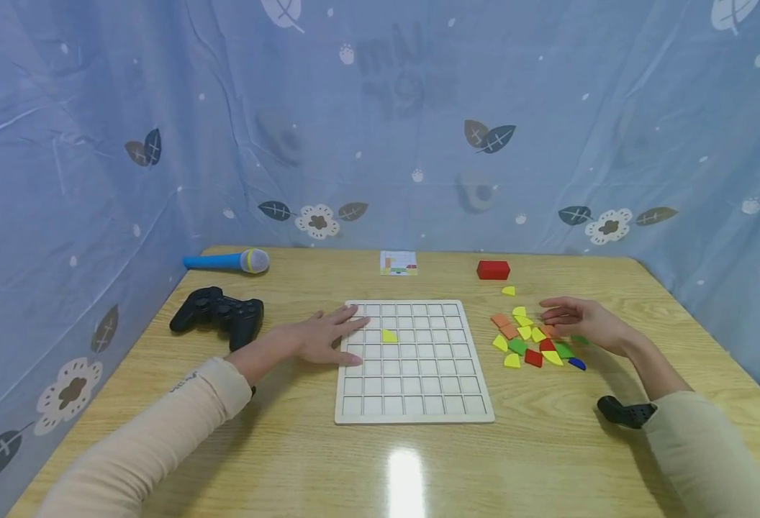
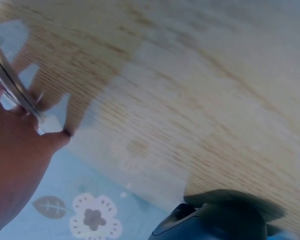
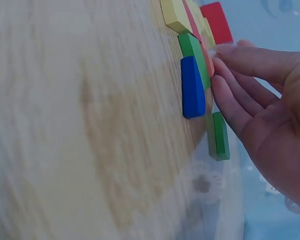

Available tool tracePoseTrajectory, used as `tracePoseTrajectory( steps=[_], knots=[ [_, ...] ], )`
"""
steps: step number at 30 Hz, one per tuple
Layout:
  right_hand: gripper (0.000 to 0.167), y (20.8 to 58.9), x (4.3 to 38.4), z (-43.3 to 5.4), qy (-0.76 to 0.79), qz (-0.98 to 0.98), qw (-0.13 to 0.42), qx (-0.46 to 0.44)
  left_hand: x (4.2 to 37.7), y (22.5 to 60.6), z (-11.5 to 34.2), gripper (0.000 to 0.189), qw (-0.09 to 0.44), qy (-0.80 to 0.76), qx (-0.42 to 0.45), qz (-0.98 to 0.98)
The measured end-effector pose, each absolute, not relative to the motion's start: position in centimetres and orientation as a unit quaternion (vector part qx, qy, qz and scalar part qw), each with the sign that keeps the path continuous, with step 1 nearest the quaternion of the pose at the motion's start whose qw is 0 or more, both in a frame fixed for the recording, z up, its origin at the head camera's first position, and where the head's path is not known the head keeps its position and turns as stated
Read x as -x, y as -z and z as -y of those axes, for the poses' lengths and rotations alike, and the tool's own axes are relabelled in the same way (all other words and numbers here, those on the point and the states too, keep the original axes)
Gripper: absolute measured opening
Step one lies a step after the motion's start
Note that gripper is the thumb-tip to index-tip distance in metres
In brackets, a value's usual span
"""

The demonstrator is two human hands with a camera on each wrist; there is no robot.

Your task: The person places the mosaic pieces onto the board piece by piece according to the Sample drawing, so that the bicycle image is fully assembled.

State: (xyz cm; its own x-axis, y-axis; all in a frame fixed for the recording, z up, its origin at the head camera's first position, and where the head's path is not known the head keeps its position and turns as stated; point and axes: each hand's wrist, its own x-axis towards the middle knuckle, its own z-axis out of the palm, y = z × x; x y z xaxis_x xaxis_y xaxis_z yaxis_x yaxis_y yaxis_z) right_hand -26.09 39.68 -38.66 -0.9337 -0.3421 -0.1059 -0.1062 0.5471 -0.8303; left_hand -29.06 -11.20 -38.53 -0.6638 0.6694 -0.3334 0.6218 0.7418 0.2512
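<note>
My left hand (image 1: pixel 322 338) rests with spread fingers on the left edge of a white grid board (image 1: pixel 412 419). In the left wrist view its thumb lies by the board's edge (image 2: pixel 15 82). One yellow quarter-round piece (image 1: pixel 389 336) sits in a cell of the grid. At the right, my right hand (image 1: pixel 584 322) is over the far side of a loose group of coloured pieces, its fingers slightly bent. Its fingertips are close to an orange piece (image 3: pixel 208 61); whether they touch it is unclear. Near them lie a blue piece (image 3: pixel 192 87) and green pieces (image 3: pixel 220 135).
A card with a coloured pattern (image 1: pixel 398 263) lies behind the board. Nearby are a red block (image 1: pixel 493 270) and a lone yellow piece (image 1: pixel 508 291). At the left are a black game controller (image 1: pixel 221 314) and a blue toy microphone (image 1: pixel 224 261). Patterned blue cloth (image 1: pixel 380 158) hangs around the table.
</note>
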Motion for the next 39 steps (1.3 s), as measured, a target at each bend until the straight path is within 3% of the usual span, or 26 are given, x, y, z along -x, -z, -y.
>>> tracePoseTrajectory(
  steps=[18, 33, 39],
  knots=[
    [0.048, 38.8, 26.3, -38.4, 0.361, -0.917, 0.059, 0.159, 29.2, 39.1, 11.5, 0.087, 0.203, -0.062, -0.349, -0.913],
    [0.034, 38.5, 26.7, -38.5, 0.325, -0.933, 0.058, 0.142, 29.0, 38.8, 11.4, 0.088, 0.203, -0.069, -0.355, -0.910],
    [0.041, 38.5, 26.5, -38.9, 0.376, -0.919, 0.077, 0.093, 29.3, 39.1, 11.2, 0.087, 0.209, -0.055, -0.350, -0.911]
  ],
)
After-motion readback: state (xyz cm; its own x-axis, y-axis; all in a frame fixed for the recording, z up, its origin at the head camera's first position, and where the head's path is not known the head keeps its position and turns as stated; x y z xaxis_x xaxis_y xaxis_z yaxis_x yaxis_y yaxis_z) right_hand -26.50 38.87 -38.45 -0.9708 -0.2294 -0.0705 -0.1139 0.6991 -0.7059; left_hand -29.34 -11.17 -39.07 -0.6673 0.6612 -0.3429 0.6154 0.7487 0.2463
